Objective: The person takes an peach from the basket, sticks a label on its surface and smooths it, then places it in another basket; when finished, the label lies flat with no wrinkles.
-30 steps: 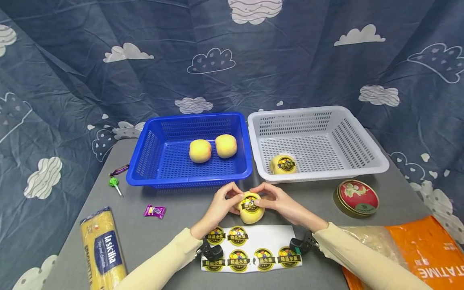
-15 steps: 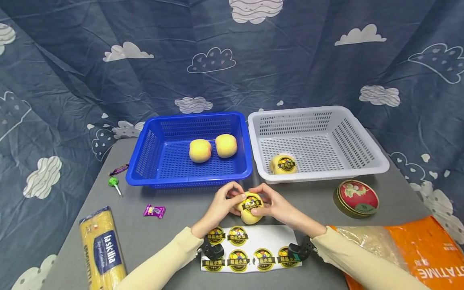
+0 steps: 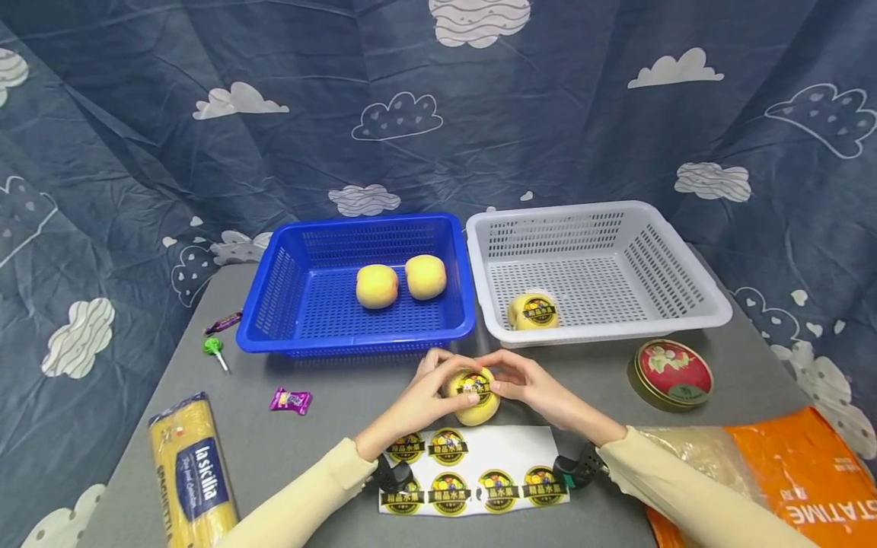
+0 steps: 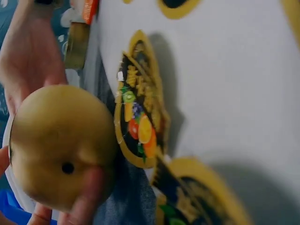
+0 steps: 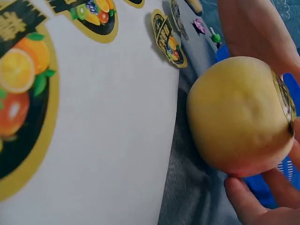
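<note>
Between both hands is a round yellow fruit (image 3: 478, 415) with a pink blush, just behind the sticker sheet. A round black-and-gold label sticker (image 3: 474, 384) lies on its upper face. My left hand (image 3: 430, 394) grips the fruit from the left, thumb on the sticker's lower edge and index finger over the top. From the right, my right hand (image 3: 533, 387) holds it, thumb at the sticker's right edge. In the right wrist view the fruit (image 5: 239, 117) shows a dimpled side, with the sticker (image 5: 284, 101) edge-on. In the left wrist view a small dark spot marks the fruit (image 4: 58, 136).
A white sheet (image 3: 500, 445) bears several stickers, some with lifted edges. Behind stand a blue basket (image 3: 322, 339) with two fruits and a white basket (image 3: 603, 332) with one stickered fruit. Around lie spaghetti (image 3: 195, 472), sweets (image 3: 291, 400), a round tin (image 3: 671, 373) and an orange bag (image 3: 802, 464).
My left hand has shifted its grip, its thumb moving from the fruit's upper left down onto the sticker. The right thumb has lifted from the sticker's lower part to its right edge.
</note>
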`<state>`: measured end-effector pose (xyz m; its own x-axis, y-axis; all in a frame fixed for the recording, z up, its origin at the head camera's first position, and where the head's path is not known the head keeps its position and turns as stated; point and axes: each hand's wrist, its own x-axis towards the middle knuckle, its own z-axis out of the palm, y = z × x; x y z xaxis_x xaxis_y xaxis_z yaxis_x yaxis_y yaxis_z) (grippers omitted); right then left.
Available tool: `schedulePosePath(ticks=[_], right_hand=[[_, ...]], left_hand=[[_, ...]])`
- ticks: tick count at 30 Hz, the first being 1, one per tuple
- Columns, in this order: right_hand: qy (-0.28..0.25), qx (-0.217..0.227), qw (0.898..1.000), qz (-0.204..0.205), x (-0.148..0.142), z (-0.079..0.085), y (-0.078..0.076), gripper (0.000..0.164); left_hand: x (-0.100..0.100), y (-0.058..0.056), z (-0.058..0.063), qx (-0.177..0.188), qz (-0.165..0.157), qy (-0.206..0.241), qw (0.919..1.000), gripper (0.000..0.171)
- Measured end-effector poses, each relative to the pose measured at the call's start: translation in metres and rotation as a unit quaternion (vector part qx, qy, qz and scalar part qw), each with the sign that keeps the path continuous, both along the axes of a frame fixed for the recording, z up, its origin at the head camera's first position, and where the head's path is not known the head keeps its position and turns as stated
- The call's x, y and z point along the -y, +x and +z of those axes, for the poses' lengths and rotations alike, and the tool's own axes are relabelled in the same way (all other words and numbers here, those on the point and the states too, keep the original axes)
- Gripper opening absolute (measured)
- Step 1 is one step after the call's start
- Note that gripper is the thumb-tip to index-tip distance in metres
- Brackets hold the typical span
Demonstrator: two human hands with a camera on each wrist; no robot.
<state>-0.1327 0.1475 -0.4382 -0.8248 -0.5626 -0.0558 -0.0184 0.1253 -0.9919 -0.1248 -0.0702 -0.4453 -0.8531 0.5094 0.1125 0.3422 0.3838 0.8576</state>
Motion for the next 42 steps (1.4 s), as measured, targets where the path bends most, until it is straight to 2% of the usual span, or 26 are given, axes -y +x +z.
schedulePosePath(ticks=[2,3,6,12,15,16,17,19,20,22,23,24,26,27,29,32,33,35,39,42], right_hand=[[-0.004,-0.003,1.000,-0.007,-0.005,0.003,0.002,0.036],[-0.006,-0.005,1.000,-0.012,-0.009,0.005,0.003,0.036],[-0.021,-0.017,0.999,-0.031,-0.023,0.012,0.006,0.036],[-0.019,-0.045,0.996,-0.072,-0.069,0.027,0.008,0.035],[-0.013,-0.053,0.994,-0.092,-0.095,0.029,0.007,0.037],[-0.010,-0.054,0.994,-0.099,-0.103,0.028,0.006,0.037],[-0.039,-0.059,0.993,-0.093,-0.116,0.016,0.000,0.038],[-0.050,-0.064,0.992,-0.101,-0.128,0.015,-0.003,0.039],[-0.082,-0.064,0.990,-0.093,-0.138,0.003,-0.009,0.039],[-0.098,-0.062,0.988,-0.104,-0.144,0.002,-0.011,0.041],[-0.100,-0.061,0.987,-0.109,-0.148,0.000,-0.013,0.042],[-0.073,-0.059,0.987,-0.128,-0.144,0.008,-0.010,0.043],[-0.095,-0.057,0.986,-0.126,-0.154,-0.006,-0.019,0.042],[-0.071,-0.053,0.986,-0.144,-0.152,-0.003,-0.018,0.044],[-0.081,-0.049,0.985,-0.147,-0.163,-0.023,-0.028,0.043],[-0.121,-0.033,0.980,-0.154,-0.173,-0.048,-0.041,0.041],[-0.114,-0.028,0.979,-0.169,-0.173,-0.050,-0.042,0.043],[-0.130,-0.023,0.976,-0.171,-0.175,-0.056,-0.045,0.041],[-0.132,-0.018,0.975,-0.175,-0.174,-0.057,-0.045,0.041],[-0.133,-0.025,0.977,-0.166,-0.174,-0.055,-0.044,0.042]], left_hand=[[-0.001,0.002,-0.001,-0.043,0.005,-0.045,0.9981,0.042],[-0.002,0.003,-0.001,-0.053,0.008,-0.059,0.9968,0.044],[-0.004,0.005,-0.002,-0.056,0.018,-0.081,0.9950,0.047],[-0.007,0.006,0.000,-0.039,0.029,-0.045,0.9978,0.045],[-0.010,0.006,0.008,-0.041,0.017,-0.020,0.9988,0.045],[-0.011,0.006,0.014,-0.045,0.008,-0.012,0.9989,0.045],[-0.013,0.008,0.026,-0.039,-0.001,-0.001,0.9992,0.045],[-0.017,0.010,0.051,-0.034,-0.025,0.024,0.9988,0.044],[-0.020,0.011,0.064,-0.034,-0.036,0.037,0.9981,0.044],[-0.025,0.007,0.085,-0.033,-0.049,0.060,0.9965,0.044],[-0.028,0.002,0.093,-0.037,-0.051,0.068,0.9957,0.044],[-0.031,-0.005,0.096,-0.050,-0.051,0.072,0.9948,0.044],[-0.038,-0.023,0.101,-0.076,-0.041,0.072,0.9937,0.045],[-0.041,-0.034,0.102,-0.088,-0.033,0.069,0.9932,0.045],[-0.048,-0.055,0.107,-0.099,-0.018,0.066,0.9927,0.044],[-0.059,-0.084,0.113,-0.086,0.007,0.055,0.9948,0.043],[-0.064,-0.093,0.114,-0.079,0.014,0.049,0.9956,0.043],[-0.072,-0.110,0.112,-0.064,0.028,0.033,0.9970,0.043],[-0.088,-0.138,0.106,-0.051,0.045,-0.013,0.9976,0.043],[-0.098,-0.154,0.101,-0.048,0.057,-0.047,0.9961,0.043]])
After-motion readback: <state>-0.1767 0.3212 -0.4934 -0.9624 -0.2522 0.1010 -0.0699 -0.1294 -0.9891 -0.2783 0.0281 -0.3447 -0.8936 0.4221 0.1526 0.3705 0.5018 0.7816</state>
